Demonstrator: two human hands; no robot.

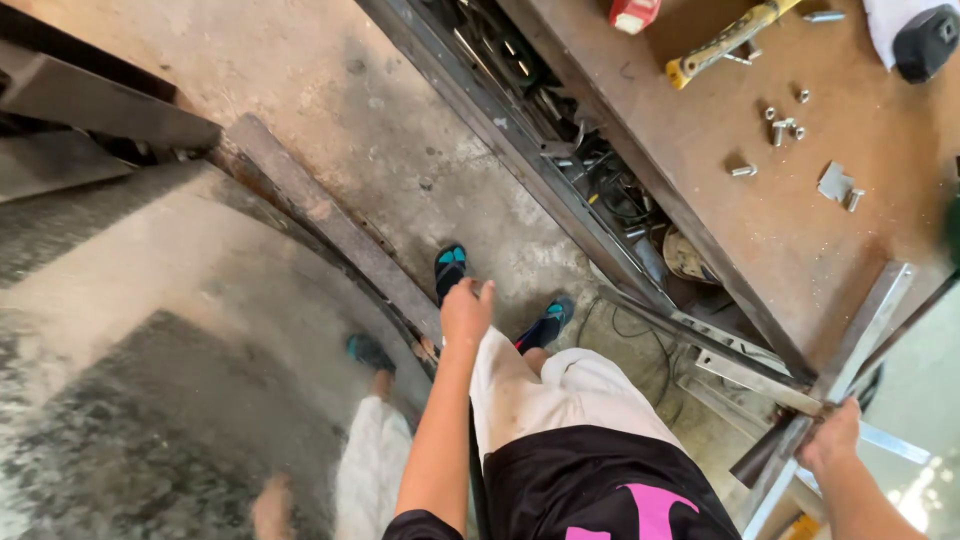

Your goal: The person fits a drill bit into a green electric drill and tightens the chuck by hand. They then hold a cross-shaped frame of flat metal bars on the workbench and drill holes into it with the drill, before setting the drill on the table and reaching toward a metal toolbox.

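A: From the head view, what have the hands got?

B: The right hand (830, 437) is closed round a steel angle bar (860, 330) at the counter's (800, 220) near corner, where several strips cross; the left hand (466, 312) hangs loosely curled beside a large sheet (150, 330) leaning at the left, perhaps steadying its edge (330, 225); I cannot tell whether it touches.

A: How best to hold the bar?

B: I'd say grip near the crossing, wrist straight, feet clear of the cables on the floor (400, 160).

A: Anything unclear?

B: The bar's near end is cut off; the sheet looks mirror-like; bolts (785, 125) lie scattered on the counter.
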